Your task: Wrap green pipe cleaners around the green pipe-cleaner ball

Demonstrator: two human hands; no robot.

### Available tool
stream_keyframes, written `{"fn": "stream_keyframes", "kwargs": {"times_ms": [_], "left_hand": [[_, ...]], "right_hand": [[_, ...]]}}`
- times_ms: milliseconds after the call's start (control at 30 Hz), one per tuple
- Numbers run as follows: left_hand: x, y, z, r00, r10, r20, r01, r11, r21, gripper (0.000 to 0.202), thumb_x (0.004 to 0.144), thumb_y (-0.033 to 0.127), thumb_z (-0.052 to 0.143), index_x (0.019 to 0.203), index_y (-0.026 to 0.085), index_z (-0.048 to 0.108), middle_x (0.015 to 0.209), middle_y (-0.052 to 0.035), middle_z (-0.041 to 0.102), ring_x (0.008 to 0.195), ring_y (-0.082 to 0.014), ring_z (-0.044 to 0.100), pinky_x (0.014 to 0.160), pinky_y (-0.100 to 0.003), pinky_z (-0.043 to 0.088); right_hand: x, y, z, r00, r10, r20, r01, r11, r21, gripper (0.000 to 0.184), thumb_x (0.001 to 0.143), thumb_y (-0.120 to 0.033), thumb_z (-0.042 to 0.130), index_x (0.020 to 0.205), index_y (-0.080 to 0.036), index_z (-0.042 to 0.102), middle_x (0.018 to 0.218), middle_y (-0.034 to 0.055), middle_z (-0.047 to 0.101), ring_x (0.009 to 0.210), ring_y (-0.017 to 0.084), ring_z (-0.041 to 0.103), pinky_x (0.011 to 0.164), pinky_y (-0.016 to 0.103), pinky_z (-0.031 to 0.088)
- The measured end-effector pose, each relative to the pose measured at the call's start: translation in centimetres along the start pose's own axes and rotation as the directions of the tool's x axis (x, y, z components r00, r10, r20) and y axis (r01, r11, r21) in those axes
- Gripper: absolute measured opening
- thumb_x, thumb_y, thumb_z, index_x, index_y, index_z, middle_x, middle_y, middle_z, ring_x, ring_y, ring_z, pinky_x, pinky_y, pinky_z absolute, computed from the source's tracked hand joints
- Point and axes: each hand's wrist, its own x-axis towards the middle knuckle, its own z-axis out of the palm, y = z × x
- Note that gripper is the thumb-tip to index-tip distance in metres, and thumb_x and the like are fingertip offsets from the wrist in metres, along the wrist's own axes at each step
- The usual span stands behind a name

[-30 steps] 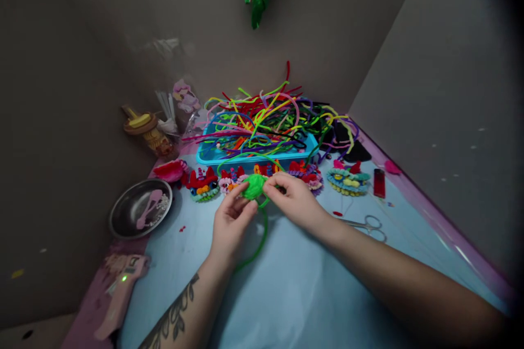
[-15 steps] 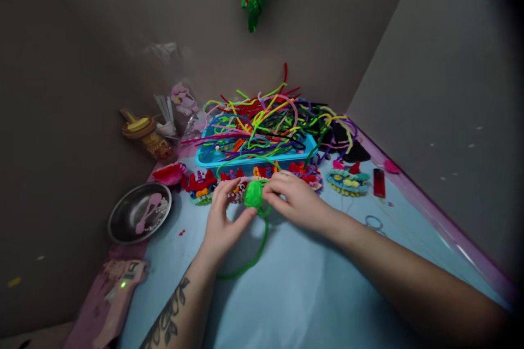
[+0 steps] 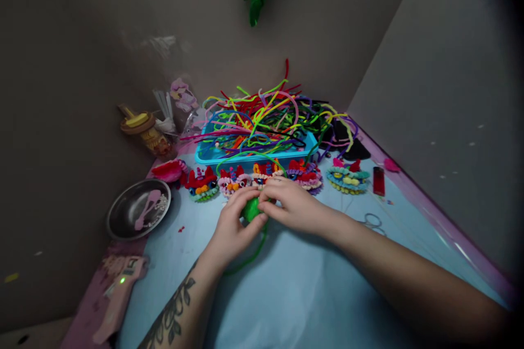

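Note:
Between my two hands is a small coil of bright green pipe cleaner (image 3: 250, 209), partly covered by my fingers. My left hand (image 3: 236, 222) curves round its left side, thumb below and fingers above. From the right, my right hand (image 3: 287, 200) pinches at the coil's edge with thumb and forefinger. A loose green strand (image 3: 252, 257) loops down from the coil over the blue table covering (image 3: 303, 294). Just behind my hands stands a row of colourful fuzzy creature heads, one red and orange (image 3: 202, 184), another pink (image 3: 233, 181).
A blue tray (image 3: 204, 160) heaped with pipe cleaners (image 3: 257, 120) stands at the back. To the left are a metal bowl (image 3: 118, 226) and a pink glue gun (image 3: 117, 300). Scissors (image 3: 373, 222), a red lighter (image 3: 379, 181) and a turquoise-yellow head (image 3: 347, 179) lie right.
My left hand has closed in round the green coil, its fingers moving right and covering more of it. Both hands sit slightly lower, and the pink head behind shows more fully.

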Motion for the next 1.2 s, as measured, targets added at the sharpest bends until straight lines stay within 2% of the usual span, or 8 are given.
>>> {"fn": "stream_keyframes", "kwargs": {"times_ms": [400, 600, 733, 833, 900, 1000, 1133, 1200], "left_hand": [[0.0, -0.2, 0.1, 0.999, -0.017, -0.049, 0.013, 0.996, -0.088, 0.024, 0.082, 0.022, 0.058, 0.106, 0.022, 0.061, 0.116, -0.0088, 0.061, 0.111, -0.0232, 0.054, 0.096, -0.038, 0.041], [0.1, -0.3, 0.4, 0.980, -0.199, -0.025, 0.187, 0.951, -0.245, 0.018, 0.082, 0.024, 0.056, 0.098, 0.020, 0.062, 0.101, -0.0069, 0.063, 0.092, -0.0211, 0.060, 0.078, -0.032, 0.048], [0.3, -0.3, 0.1, 0.933, -0.355, -0.049, 0.310, 0.868, -0.387, 0.019, 0.080, 0.028, 0.058, 0.096, 0.020, 0.059, 0.081, -0.0007, 0.060, 0.070, -0.0149, 0.059, 0.064, -0.026, 0.047], [0.5, -0.7, -0.6, 0.897, -0.433, -0.085, 0.320, 0.771, -0.550, 0.024, 0.077, 0.033, 0.061, 0.097, 0.021, 0.057, 0.079, 0.0014, 0.057, 0.063, -0.0124, 0.056, 0.059, -0.024, 0.046], [0.5, -1.0, -1.0, 0.884, -0.456, -0.102, 0.303, 0.726, -0.618, 0.028, 0.075, 0.034, 0.063, 0.098, 0.020, 0.056, 0.082, 0.0011, 0.056, 0.063, -0.0117, 0.056, 0.057, -0.024, 0.047], [0.6, -1.4, -1.4, 0.879, -0.463, -0.110, 0.286, 0.699, -0.655, 0.030, 0.074, 0.034, 0.065, 0.099, 0.021, 0.056, 0.085, 0.0011, 0.055, 0.063, -0.0112, 0.055, 0.057, -0.023, 0.047], [0.5, -1.4, -1.6, 0.884, -0.452, -0.119, 0.260, 0.687, -0.678, 0.029, 0.075, 0.034, 0.065, 0.100, 0.021, 0.056, 0.084, 0.0016, 0.054, 0.065, -0.0104, 0.053, 0.058, -0.022, 0.046], [0.5, -1.4, -1.5, 0.884, -0.451, -0.123, 0.249, 0.677, -0.693, 0.030, 0.075, 0.034, 0.066, 0.100, 0.021, 0.056, 0.085, 0.0017, 0.055, 0.065, -0.0103, 0.052, 0.059, -0.022, 0.046]], "right_hand": [[0.0, 0.6, 0.2, 0.982, 0.180, -0.056, -0.163, 0.962, 0.218, 0.007, 0.077, -0.020, 0.062, 0.080, -0.018, 0.056, 0.076, -0.0010, 0.059, 0.072, 0.014, 0.055, 0.064, 0.025, 0.039], [0.2, 1.0, 0.5, 0.989, 0.126, -0.072, -0.109, 0.972, 0.208, 0.010, 0.078, -0.021, 0.063, 0.087, -0.019, 0.059, 0.085, 0.0017, 0.063, 0.080, 0.017, 0.058, 0.071, 0.028, 0.044], [0.1, 1.4, -2.6, 0.964, 0.076, -0.253, -0.046, 0.992, 0.121, 0.017, 0.082, -0.024, 0.059, 0.098, -0.019, 0.062, 0.102, 0.0082, 0.061, 0.101, 0.022, 0.056, 0.086, 0.035, 0.043], [-0.5, 2.0, -6.1, 0.894, 0.134, -0.428, -0.126, 0.991, 0.048, 0.018, 0.087, -0.026, 0.050, 0.094, -0.020, 0.066, 0.095, 0.0070, 0.063, 0.090, 0.020, 0.059, 0.078, 0.033, 0.045], [-1.1, 2.5, -8.1, 0.892, 0.190, -0.411, -0.193, 0.981, 0.034, 0.021, 0.087, -0.029, 0.051, 0.085, -0.019, 0.069, 0.084, 0.0055, 0.064, 0.075, 0.018, 0.059, 0.067, 0.029, 0.045], [-1.8, 2.9, -9.8, 0.913, 0.219, -0.344, -0.243, 0.970, -0.029, 0.019, 0.083, -0.030, 0.055, 0.087, -0.020, 0.070, 0.077, 0.0034, 0.063, 0.066, 0.015, 0.057, 0.058, 0.027, 0.042], [-2.1, 2.9, -10.0, 0.926, 0.136, -0.352, -0.238, 0.934, -0.265, 0.023, 0.080, -0.028, 0.060, 0.098, -0.019, 0.071, 0.078, 0.0048, 0.062, 0.067, 0.017, 0.057, 0.061, 0.028, 0.041], [-2.0, 2.9, -9.7, 0.946, 0.133, -0.296, -0.230, 0.917, -0.324, 0.024, 0.081, -0.029, 0.060, 0.100, -0.020, 0.072, 0.078, 0.0059, 0.065, 0.070, 0.019, 0.059, 0.063, 0.029, 0.041]]}}
